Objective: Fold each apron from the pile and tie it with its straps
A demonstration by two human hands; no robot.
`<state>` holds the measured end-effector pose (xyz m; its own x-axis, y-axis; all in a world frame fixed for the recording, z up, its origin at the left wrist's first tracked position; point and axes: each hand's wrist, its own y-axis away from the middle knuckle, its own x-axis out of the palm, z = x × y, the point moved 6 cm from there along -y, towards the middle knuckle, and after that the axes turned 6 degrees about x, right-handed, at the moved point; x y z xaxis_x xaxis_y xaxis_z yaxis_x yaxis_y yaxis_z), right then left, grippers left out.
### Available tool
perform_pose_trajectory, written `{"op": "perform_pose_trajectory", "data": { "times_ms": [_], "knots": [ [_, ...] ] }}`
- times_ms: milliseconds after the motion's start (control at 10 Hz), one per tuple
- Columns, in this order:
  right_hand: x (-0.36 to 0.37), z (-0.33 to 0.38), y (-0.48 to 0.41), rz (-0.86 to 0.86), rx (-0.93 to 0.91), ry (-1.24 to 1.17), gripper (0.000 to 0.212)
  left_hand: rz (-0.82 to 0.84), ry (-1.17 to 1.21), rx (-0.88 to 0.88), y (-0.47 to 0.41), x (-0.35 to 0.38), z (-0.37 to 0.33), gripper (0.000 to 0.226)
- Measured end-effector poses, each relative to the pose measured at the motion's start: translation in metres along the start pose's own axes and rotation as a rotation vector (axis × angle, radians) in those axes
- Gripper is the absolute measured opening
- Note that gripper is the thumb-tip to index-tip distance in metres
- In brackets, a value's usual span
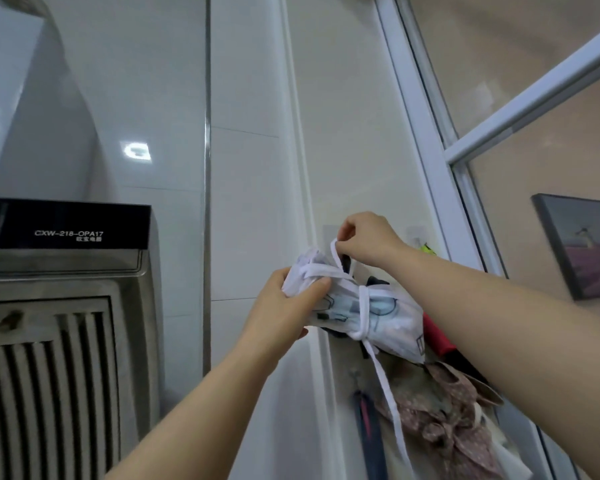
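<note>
A folded white apron bundle with pale blue print is held up against the tiled wall, bound around its middle by its white straps. My left hand grips the bundle's left end. Above it, my right hand pinches a loop of white strap near the wall hooks. One loose strap end dangles down from the knot.
A pink dotted apron and dark and red cloths hang on the wall below the bundle. A range hood fills the left. A glass door frame and a framed picture are on the right.
</note>
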<state>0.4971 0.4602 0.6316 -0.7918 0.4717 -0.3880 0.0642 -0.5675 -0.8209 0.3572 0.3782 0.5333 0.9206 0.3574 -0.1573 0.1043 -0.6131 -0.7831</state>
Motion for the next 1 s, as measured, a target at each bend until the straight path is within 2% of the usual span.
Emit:
{"op": "perform_pose_trajectory", "data": {
  "times_ms": [100, 200, 400, 500, 600, 700, 800, 900, 1000],
  "knots": [
    [0.009, 0.001, -0.004, 0.037, -0.029, 0.047, 0.005, 0.007, -0.001, -0.018, -0.001, -0.003, 0.003, 0.025],
    [0.014, 0.002, 0.001, 0.091, -0.048, 0.077, 0.009, 0.005, -0.006, -0.022, 0.003, -0.008, 0.006, 0.02],
    [0.021, 0.006, 0.042, 0.077, -0.122, 0.078, 0.029, 0.007, -0.008, -0.007, 0.02, -0.011, 0.016, 0.023],
    [0.033, 0.006, 0.075, 0.117, -0.234, 0.205, 0.034, 0.015, 0.008, 0.001, 0.026, -0.01, 0.022, 0.026],
    [0.04, -0.003, 0.102, 0.117, -0.318, 0.189, 0.032, 0.046, -0.002, -0.017, 0.032, -0.005, 0.034, 0.026],
    [0.047, -0.021, 0.116, 0.163, -0.329, 0.24, 0.049, 0.124, -0.057, -0.041, 0.041, 0.004, 0.05, 0.032],
    [0.052, -0.026, 0.118, 0.186, -0.34, 0.291, 0.055, 0.18, -0.115, -0.085, 0.049, 0.008, 0.057, 0.023],
    [0.051, -0.023, 0.122, 0.173, -0.342, 0.275, 0.055, 0.166, -0.197, -0.141, 0.059, 0.002, 0.06, 0.044],
    [0.039, -0.016, 0.135, 0.043, -0.399, 0.306, 0.057, 0.104, -0.261, -0.216, 0.068, -0.013, 0.06, 0.063]
  ]
}}
